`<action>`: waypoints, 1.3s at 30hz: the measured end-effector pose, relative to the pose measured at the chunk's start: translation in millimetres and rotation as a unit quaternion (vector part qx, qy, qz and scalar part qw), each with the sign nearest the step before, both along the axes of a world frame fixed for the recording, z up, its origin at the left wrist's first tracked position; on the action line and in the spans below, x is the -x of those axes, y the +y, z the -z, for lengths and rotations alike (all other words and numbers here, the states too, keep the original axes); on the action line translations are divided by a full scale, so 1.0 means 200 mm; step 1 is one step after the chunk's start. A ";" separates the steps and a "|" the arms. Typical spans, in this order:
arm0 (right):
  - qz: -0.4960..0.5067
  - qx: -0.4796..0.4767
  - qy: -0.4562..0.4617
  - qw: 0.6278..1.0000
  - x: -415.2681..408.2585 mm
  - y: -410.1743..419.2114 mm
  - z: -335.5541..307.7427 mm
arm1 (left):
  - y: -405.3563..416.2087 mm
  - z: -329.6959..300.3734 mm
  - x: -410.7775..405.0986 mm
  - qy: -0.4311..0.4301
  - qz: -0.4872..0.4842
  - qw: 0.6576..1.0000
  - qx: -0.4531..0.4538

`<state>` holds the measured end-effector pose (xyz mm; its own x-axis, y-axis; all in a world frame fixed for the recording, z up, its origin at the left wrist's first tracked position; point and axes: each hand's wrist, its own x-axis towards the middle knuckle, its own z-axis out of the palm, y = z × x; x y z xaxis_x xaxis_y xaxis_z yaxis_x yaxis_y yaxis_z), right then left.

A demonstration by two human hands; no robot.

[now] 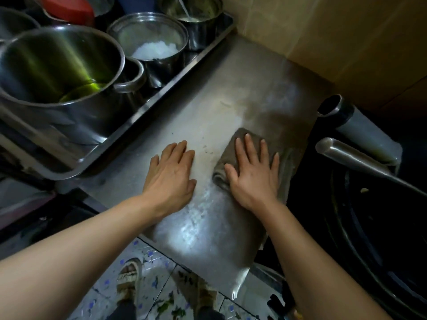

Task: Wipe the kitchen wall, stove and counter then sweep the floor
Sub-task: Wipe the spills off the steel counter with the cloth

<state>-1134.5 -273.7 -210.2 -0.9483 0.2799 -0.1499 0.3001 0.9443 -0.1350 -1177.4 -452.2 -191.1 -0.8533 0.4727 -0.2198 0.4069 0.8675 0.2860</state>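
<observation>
A steel counter (231, 93) runs from the near edge to the tan wall (335, 31). A folded grey-brown cloth (227, 155) lies on the counter's right side. My right hand (254, 172) presses flat on the cloth, fingers spread. My left hand (172, 174) rests flat on the bare counter just left of the cloth, holding nothing. A few dark crumbs (206, 148) lie between the hands. The dark stove area (381, 227) is to the right.
A steel tray (147, 107) at left holds a big pot (57, 72), a pot with white contents (152, 45) and another pot (191, 15). A cylinder (355, 128) and a metal handle (351, 155) lie right. Below is tiled floor (159, 280) with my sandalled feet.
</observation>
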 end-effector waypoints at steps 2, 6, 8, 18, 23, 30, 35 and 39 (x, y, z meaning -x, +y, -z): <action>-0.088 0.008 0.014 0.996 -0.07 -0.12 0.02 | -0.01 0.01 0.00 0.003 -0.023 1.000 -0.001; -0.188 0.036 0.007 0.982 -0.08 -0.14 0.02 | -0.06 0.01 0.00 0.007 -0.076 0.997 -0.011; -0.186 0.024 0.012 0.982 0.10 -0.06 0.03 | -0.10 0.00 0.00 0.013 -0.108 0.994 -0.012; -0.323 0.021 0.002 0.946 0.19 -0.23 0.03 | -0.23 -0.03 -0.06 0.000 -0.190 0.982 -0.006; -0.221 0.039 -0.006 0.974 0.51 -0.18 0.01 | -0.25 -0.07 -0.06 0.019 -0.173 0.985 -0.015; -0.296 0.034 0.020 0.954 0.33 -0.42 0.04 | -0.30 -0.13 0.00 0.061 -0.124 0.988 -0.068; -0.217 0.023 0.030 0.975 0.54 -0.36 0.03 | -0.42 -0.14 0.01 0.153 -0.093 0.982 -0.064; -0.129 0.017 0.002 0.992 0.71 -0.39 0.03 | -0.55 -0.11 0.00 0.180 -0.116 0.976 -0.044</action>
